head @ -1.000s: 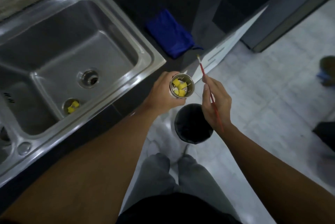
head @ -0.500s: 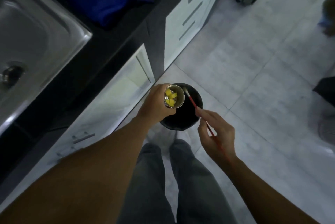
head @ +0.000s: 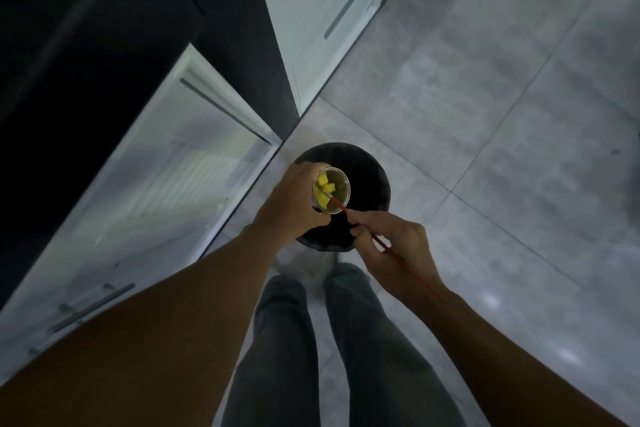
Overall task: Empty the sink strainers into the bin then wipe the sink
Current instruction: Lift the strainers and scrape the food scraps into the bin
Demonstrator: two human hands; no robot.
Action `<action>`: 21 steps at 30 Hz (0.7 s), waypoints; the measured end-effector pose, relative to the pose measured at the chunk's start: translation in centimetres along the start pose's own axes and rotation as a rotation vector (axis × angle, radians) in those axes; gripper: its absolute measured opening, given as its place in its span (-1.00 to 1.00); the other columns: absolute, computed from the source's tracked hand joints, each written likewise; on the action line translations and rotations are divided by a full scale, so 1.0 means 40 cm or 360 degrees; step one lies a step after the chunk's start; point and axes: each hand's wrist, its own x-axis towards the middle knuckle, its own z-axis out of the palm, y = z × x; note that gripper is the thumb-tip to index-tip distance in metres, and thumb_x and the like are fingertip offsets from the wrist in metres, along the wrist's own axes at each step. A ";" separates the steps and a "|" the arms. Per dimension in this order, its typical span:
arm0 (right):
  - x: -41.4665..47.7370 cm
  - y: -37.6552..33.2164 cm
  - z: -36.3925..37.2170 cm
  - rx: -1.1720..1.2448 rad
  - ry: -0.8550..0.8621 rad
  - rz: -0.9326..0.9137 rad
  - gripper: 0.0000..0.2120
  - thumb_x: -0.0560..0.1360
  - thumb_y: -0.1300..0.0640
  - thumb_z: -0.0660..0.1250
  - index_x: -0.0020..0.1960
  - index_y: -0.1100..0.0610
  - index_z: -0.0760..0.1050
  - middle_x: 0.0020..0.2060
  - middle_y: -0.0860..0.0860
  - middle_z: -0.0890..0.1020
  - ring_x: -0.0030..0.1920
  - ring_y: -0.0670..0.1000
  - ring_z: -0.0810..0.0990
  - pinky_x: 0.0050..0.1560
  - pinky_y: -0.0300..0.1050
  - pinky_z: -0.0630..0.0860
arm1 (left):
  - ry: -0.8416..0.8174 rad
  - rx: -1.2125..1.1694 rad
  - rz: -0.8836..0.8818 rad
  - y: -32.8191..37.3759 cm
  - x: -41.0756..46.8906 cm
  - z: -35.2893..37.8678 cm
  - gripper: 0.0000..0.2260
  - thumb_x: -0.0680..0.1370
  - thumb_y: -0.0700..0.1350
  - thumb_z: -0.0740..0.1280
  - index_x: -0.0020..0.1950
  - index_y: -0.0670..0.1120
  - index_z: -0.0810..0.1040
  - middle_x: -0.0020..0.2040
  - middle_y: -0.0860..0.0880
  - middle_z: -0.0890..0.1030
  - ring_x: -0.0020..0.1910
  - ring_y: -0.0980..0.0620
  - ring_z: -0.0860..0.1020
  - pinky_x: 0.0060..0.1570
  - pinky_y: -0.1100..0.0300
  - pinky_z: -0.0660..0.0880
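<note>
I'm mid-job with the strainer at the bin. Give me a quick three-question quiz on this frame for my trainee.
1. True or false: the left hand holds the strainer above the bin.
2. What does the right hand pinch? A) a sponge B) a thin red brush C) a cloth
3. Fill in: the bits in the strainer are ____ in colour.

Key: 1 true; 2 B; 3 yellow.
</note>
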 end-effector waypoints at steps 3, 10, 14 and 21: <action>0.017 0.023 0.013 0.0057 -0.0025 0.0089 -0.82 0.56 0.13 0.30 0.11 -0.02 0.62 -0.08 -0.12 0.70 -0.07 -0.18 0.63 -0.03 -0.53 0.49 | -0.0052 0.0041 0.0008 -0.014 0.018 0.011 -0.23 0.35 -0.06 0.61 0.48 -0.04 0.33 0.39 -0.06 0.46 0.39 -0.06 0.40 0.32 -0.01 0.50; 0.025 0.047 0.024 0.0090 0.0257 0.0119 -0.79 0.54 0.03 0.26 0.03 -0.01 0.67 -0.18 -0.28 0.64 -0.16 -0.19 0.65 -0.08 -0.42 0.58 | -0.0029 0.0091 0.0013 -0.013 0.050 0.036 -0.24 0.36 -0.05 0.60 0.48 -0.06 0.34 0.40 -0.07 0.45 0.40 -0.08 0.39 0.31 0.04 0.49; 0.026 0.048 0.032 0.0095 0.0369 -0.0080 -0.81 0.54 0.16 0.33 0.08 0.10 0.67 -0.10 -0.22 0.63 -0.15 -0.18 0.65 -0.04 -0.49 0.52 | -0.0052 0.0064 -0.0017 -0.005 0.059 0.049 -0.23 0.34 -0.09 0.61 0.47 -0.06 0.34 0.37 -0.06 0.45 0.38 -0.07 0.37 0.31 -0.01 0.48; 0.054 0.074 0.058 0.0139 0.0168 0.0016 -0.82 0.58 0.09 0.24 0.08 -0.05 0.60 -0.14 -0.21 0.66 -0.14 -0.11 0.65 -0.11 -0.27 0.61 | -0.0094 0.0109 -0.0073 -0.003 0.075 0.065 -0.23 0.33 -0.05 0.61 0.46 -0.05 0.34 0.36 -0.06 0.43 0.38 -0.07 0.37 0.32 -0.02 0.46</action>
